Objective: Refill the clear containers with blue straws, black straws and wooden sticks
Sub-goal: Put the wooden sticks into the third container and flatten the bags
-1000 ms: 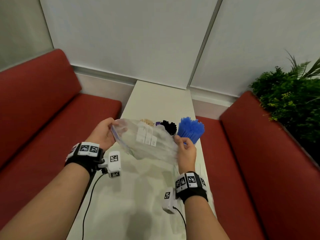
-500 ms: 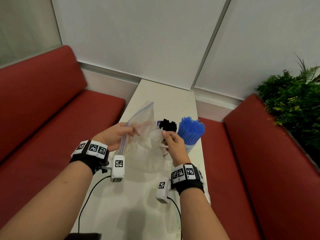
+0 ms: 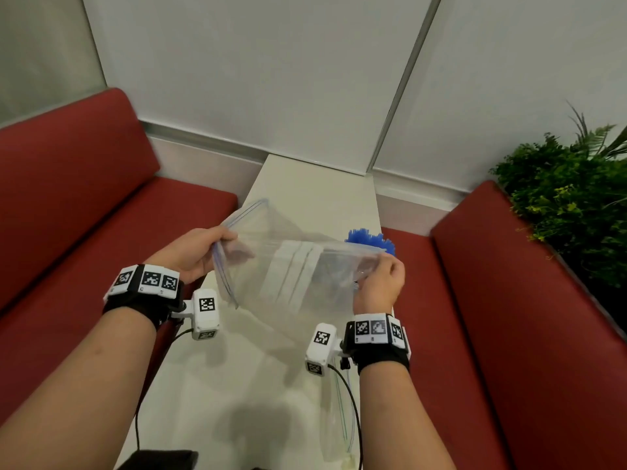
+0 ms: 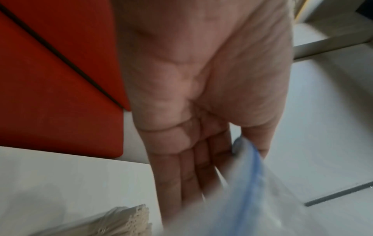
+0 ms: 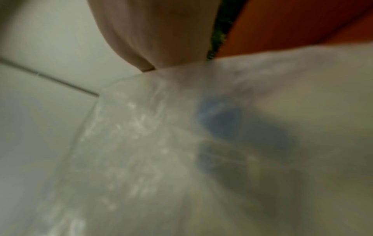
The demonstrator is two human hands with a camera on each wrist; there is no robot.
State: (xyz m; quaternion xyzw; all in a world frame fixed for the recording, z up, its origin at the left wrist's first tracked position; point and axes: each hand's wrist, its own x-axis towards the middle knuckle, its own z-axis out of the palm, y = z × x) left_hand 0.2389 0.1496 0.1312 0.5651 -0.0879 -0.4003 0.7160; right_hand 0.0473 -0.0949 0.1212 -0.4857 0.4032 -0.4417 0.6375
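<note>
Both hands hold an empty-looking clear zip bag (image 3: pixel 291 273) up in front of the blue straws (image 3: pixel 369 239): the left hand (image 3: pixel 195 254) pinches its zipper edge, the right hand (image 3: pixel 381 283) grips the opposite end. Judging by this, lay it flat, clear of the straws

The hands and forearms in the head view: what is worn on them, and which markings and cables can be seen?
Both forearms are bare, no sleeves. The left hand and right hand each have a black wrist strap with white blocks printed with black-and-white square codes. A small white camera box, also coded, hangs from each strap, and a thin black cable runs from each.
</note>
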